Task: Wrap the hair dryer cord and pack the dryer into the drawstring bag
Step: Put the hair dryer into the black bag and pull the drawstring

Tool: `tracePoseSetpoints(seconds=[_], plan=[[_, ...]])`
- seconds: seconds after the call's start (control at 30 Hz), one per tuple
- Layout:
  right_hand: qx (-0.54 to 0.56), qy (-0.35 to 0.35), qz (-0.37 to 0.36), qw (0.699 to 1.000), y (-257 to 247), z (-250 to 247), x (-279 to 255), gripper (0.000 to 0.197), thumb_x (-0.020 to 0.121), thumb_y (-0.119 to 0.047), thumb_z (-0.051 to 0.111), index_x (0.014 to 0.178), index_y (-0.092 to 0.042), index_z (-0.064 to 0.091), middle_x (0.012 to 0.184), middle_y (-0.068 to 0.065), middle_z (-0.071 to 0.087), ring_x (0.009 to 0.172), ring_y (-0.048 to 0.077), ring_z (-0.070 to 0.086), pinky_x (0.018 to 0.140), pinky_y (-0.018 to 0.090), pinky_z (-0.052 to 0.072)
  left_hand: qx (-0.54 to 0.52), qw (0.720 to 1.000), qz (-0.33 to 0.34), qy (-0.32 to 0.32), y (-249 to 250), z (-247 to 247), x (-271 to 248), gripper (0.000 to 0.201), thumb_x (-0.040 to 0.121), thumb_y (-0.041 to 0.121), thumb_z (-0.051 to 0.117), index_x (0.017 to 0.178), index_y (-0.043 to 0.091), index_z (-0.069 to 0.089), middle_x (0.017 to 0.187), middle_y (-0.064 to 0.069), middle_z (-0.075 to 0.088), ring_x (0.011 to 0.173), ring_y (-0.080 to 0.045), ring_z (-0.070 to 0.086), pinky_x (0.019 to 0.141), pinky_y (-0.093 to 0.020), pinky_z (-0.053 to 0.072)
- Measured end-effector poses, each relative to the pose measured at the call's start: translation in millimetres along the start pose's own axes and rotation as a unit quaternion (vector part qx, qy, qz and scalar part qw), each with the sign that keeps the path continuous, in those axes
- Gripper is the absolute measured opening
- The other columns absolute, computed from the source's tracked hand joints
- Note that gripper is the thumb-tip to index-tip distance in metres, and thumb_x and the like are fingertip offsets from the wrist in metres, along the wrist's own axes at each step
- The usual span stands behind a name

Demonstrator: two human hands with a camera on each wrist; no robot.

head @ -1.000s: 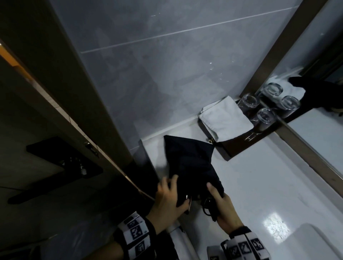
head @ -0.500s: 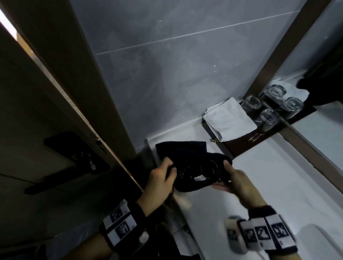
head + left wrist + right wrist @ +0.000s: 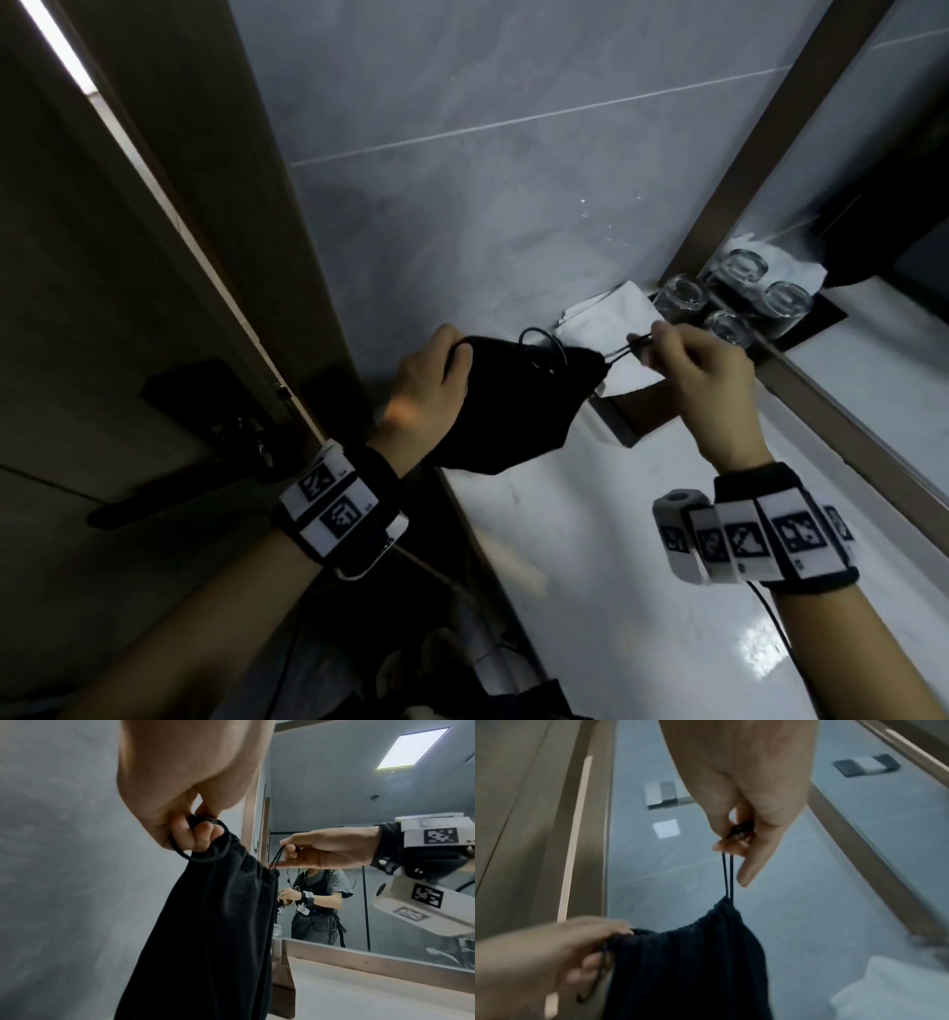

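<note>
Above the white counter my left hand grips the black cloth drawstring bag at its gathered mouth while my right hand pinches its thin black cord taut

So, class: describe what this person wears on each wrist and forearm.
Both forearms are bare, without sleeves. The left hand and right hand each have a black wristband carrying white blocks printed with black square-pattern markers. A thin black cable trails from the right band.

Left wrist: black band, white blocks with black square markers. Right wrist: the same, plus thin black cable. Forearms bare. Mirror: grey T-shirt, dark vest.
</note>
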State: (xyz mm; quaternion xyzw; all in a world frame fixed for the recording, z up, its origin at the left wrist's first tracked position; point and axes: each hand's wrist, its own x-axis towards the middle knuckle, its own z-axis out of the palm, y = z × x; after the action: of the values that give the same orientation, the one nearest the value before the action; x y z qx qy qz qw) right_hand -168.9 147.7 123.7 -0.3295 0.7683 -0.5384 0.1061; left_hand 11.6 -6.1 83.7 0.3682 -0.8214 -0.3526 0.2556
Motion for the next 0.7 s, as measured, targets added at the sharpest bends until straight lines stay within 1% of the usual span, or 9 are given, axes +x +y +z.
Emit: tracePoseSetpoints(seconds=[0.1,0.2,0.23,0.3,0.33,0.43,0.5,0.6,0.7], plan=[[0.284,-0.007,0.067,0.956,-7.5,5.0,4.0,0.04,0.102,-0.021,0.039,0.063,-0.01,0.042,0.058,-0.007,0.052,0.084,0.021,0.072,0.082,0.03,0.056,-0.027,0.999,0.007,0.019,8.7,-8.2,5.1,0.02,0.099,0.02,0.04,0.086,0.007,0.048,0.072,-0.019,0.058,0.067,-0.03,0.057,0.059,-0.03,0.031],[0.342,0.01,0.098,0.934,-11.4,13.0,9.8,0.039,0.102,-0.023,0.038,0.064,-0.016,0.038,0.056,-0.009,0.044,0.054,0.008,0.052,0.059,0.022,0.047,-0.048,0.998,0.018,0.035,13.9,-12.0,8.6,0.022,0.098,0.018,0.042,0.077,0.01,0.041,0.066,-0.016,0.053,0.064,-0.03,0.056,0.058,-0.029,0.033],[0.294,-0.002,0.087,0.952,-11.0,14.9,12.4,0.037,0.101,-0.023,0.041,0.064,-0.018,0.037,0.057,-0.009,0.041,0.052,0.007,0.044,0.056,0.022,0.041,-0.046,0.998,0.018,0.029,14.8,-10.6,9.5,0.022,0.098,0.018,0.043,0.077,0.011,0.04,0.067,-0.017,0.054,0.066,-0.031,0.056,0.059,-0.031,0.036],[0.044,-0.044,0.017,0.998,-7.6,17.1,15.5,0.031,0.092,-0.025,0.058,0.068,-0.02,0.039,0.064,-0.007,0.042,0.056,0.008,0.041,0.058,0.019,0.038,-0.034,0.999,0.014,0.008,15.6,-5.6,7.5,0.019,0.097,0.018,0.043,0.08,0.013,0.042,0.073,-0.021,0.058,0.071,-0.033,0.058,0.063,-0.033,0.039],[-0.076,-0.067,-0.015,0.995,-5.7,18.3,15.6,0.027,0.084,-0.024,0.068,0.075,-0.019,0.044,0.071,-0.004,0.046,0.061,0.009,0.044,0.059,0.016,0.037,-0.027,1.0,0.011,0.001,15.2,-2.3,4.5,0.017,0.098,0.018,0.042,0.081,0.014,0.042,0.076,-0.023,0.06,0.072,-0.035,0.058,0.065,-0.034,0.038],[-0.222,-0.13,-0.022,0.966,0.2,18.9,13.8,0.049,0.071,-0.015,0.079,0.111,-0.012,0.05,0.096,0.008,0.055,0.078,0.018,0.049,0.064,0.018,0.033,-0.022,1.0,0.001,0.005,12.3,7.5,-4.5,0.018,0.097,0.019,0.043,0.08,0.015,0.039,0.071,-0.02,0.057,0.068,-0.034,0.054,0.063,-0.036,0.033],[-0.26,-0.193,0.081,0.943,2.1,15.8,15.1,0.054,0.073,-0.013,0.077,0.121,-0.013,0.051,0.103,0.013,0.06,0.084,0.025,0.057,0.071,0.019,0.04,-0.016,1.0,-0.014,0.011,10.0,11.2,-8.7,0.022,0.095,0.019,0.047,0.075,0.013,0.039,0.06,-0.007,0.046,0.062,-0.028,0.046,0.059,-0.032,0.029],[-0.373,-0.3,0.204,0.854,6.7,7.9,14.9,0.038,0.075,-0.013,0.072,0.112,-0.01,0.065,0.096,0.01,0.066,0.079,0.021,0.063,0.064,0.018,0.046,0.003,0.999,-0.054,0.0,7.9,14.1,-12.5,0.03,0.089,0.022,0.052,0.063,0.017,0.037,0.054,0.004,0.036,0.059,-0.022,0.04,0.059,-0.028,0.029],[-0.374,-0.31,0.182,0.855,16.0,6.7,8.8,0.029,0.078,-0.005,0.067,0.106,-0.01,0.071,0.103,0.012,0.069,0.088,0.023,0.063,0.071,0.023,0.046,-0.011,0.998,-0.067,-0.01,4.9,17.1,-16.8,0.025,0.087,0.021,0.054,0.067,0.011,0.043,0.056,0.005,0.038,0.054,-0.016,0.04,0.052,-0.023,0.027]])
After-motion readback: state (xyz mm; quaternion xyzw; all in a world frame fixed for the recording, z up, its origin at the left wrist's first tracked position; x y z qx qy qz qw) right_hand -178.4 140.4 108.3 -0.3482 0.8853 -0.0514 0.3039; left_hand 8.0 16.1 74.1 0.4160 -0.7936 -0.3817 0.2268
